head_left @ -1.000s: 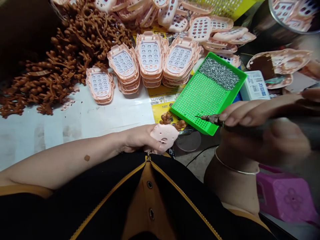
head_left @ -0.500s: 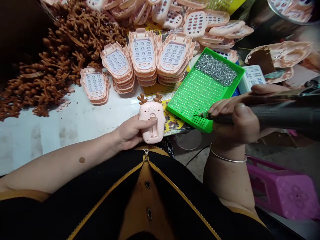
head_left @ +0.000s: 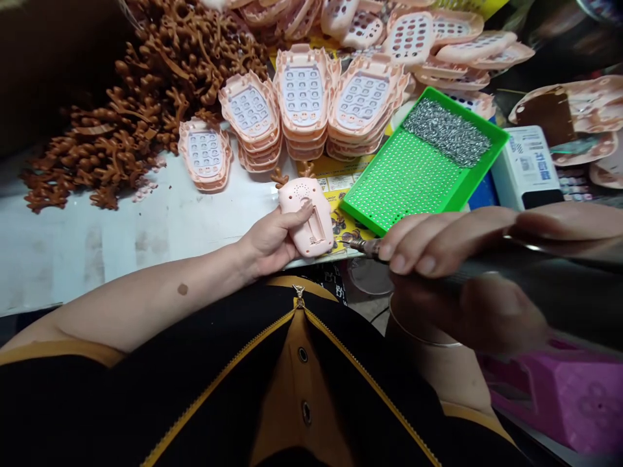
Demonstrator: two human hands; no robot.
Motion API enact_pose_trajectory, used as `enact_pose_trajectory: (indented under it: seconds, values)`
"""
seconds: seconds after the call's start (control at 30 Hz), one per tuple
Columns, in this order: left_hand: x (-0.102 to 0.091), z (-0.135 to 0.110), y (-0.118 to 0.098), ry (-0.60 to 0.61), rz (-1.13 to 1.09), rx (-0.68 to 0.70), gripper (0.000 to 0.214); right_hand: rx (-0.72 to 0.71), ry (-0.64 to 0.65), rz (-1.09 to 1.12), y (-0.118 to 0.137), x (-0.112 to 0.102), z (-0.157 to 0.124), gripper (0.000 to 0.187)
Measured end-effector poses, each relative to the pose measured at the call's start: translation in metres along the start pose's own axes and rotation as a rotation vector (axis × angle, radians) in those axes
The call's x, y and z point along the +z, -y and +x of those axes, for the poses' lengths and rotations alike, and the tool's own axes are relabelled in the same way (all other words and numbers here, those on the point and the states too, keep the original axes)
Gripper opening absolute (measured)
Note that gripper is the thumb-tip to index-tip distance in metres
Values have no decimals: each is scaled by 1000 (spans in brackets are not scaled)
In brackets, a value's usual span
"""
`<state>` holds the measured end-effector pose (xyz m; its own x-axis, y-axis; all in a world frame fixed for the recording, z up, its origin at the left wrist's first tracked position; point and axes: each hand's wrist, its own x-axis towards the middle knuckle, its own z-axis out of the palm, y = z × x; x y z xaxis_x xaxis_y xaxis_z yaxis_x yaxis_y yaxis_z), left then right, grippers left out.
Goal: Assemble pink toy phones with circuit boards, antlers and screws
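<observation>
My left hand [head_left: 277, 240] grips a pink toy phone [head_left: 306, 227], its back facing up with an uncovered battery slot and small corner holes. Two brown antlers [head_left: 294, 172] stick out of its top end. In my right hand [head_left: 448, 259] is a dark electric screwdriver [head_left: 365, 246], fingers wrapped round its body. The bit points left, close to the toy's lower right corner; whether they touch I cannot tell. Beyond my right hand lies a green perforated tray [head_left: 389, 175] with a heap of small silver screws [head_left: 448, 133] at its far end.
Stacks of pink phone shells with keypads [head_left: 302, 97] stand behind the toy. A large pile of brown antlers [head_left: 146, 104] covers the back left of the white table [head_left: 121, 253]. More shells [head_left: 413, 39] lie at the back. A white box [head_left: 528, 162] sits right of the tray, a purple stool [head_left: 574, 395] below.
My right hand has brought the screwdriver from over the tray's near corner to beside the toy phone. The toy stays in my left hand, tilted slightly. The whole view has shifted.
</observation>
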<state>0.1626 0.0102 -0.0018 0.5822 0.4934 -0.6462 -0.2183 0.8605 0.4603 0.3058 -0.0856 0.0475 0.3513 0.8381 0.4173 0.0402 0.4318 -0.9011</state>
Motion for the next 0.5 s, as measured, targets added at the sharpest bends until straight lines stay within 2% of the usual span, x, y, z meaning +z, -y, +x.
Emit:
enact_pose_trajectory:
  seconds: [0.2,0.33,0.5]
  values:
    - [-1,0,0,26,-14,-4,27,-122,22,98,-20,11,-7,23]
    - [0,0,0,56,-11,6,26,-124,27,156,-27,13,-5,10]
    - [3,-1,-1,35,13,-6,30,-164,109,236,-36,15,-1,19]
